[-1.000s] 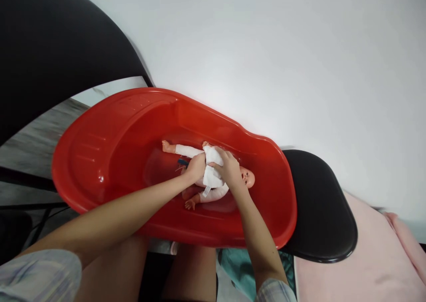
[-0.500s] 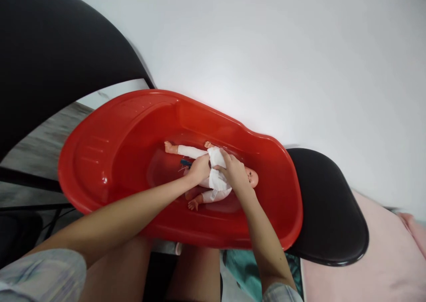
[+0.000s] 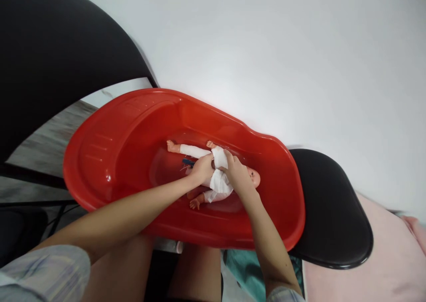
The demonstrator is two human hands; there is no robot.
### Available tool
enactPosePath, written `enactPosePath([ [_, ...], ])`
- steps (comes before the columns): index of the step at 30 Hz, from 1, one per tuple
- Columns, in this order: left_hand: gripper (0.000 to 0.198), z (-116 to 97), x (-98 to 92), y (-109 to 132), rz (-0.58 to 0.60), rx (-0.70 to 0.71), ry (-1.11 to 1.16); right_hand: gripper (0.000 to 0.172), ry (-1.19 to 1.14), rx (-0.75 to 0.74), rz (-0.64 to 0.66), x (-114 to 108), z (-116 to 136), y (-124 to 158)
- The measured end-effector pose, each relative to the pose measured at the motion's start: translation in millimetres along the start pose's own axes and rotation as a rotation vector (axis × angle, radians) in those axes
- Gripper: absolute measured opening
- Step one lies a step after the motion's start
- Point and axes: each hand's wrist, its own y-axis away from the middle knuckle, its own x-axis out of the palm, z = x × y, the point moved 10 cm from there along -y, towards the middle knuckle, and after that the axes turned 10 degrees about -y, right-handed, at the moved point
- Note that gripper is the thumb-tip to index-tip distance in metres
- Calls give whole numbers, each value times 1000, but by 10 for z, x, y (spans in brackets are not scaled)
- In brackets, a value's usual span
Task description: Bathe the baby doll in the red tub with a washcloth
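A baby doll [image 3: 254,178] lies on its back in the red baby bathtub [image 3: 133,129], its head to the right and legs to the left. Its limbs are covered in white fabric, with bare feet and hands. My left hand [image 3: 203,168] is closed around the doll's lower body, fingertips partly hidden. A white cloth [image 3: 220,158] lies over the doll's middle. My right hand [image 3: 237,172] pinches it between thumb and fingers, over the doll's chest. A small dark blue item [image 3: 188,162] shows beside the left hand, its kind unclear.
The tub rests between a black chair [image 3: 66,36] at left and a black seat [image 3: 333,209] at right. A white wall [image 3: 266,49] rises behind. Pink bedding [image 3: 369,275] lies at lower right, teal fabric [image 3: 246,268] below the tub.
The whole view has shifted slightly, so the tub appears a little further right. Both hands keep their places on the doll and the white cloth, with only slight finger movement.
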Motion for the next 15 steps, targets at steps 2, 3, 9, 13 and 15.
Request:
enactPosePath([
  [2,21,-15,10,-2,12,26,-83,67,56,14,-16,-7,-31,-5],
  [3,20,-21,12,-1,17,34,-108,66,86,25,-23,-10,-50,-8],
  [9,26,-41,-16,15,22,44,-79,55,212,79,-74,-19,-141,-5],
  [13,38,5,-24,-3,16,23,5,51,226,21,-133,24,-182,-9],
  [15,42,41,-24,-17,12,7,39,47,234,-37,-188,42,-206,-18],
])
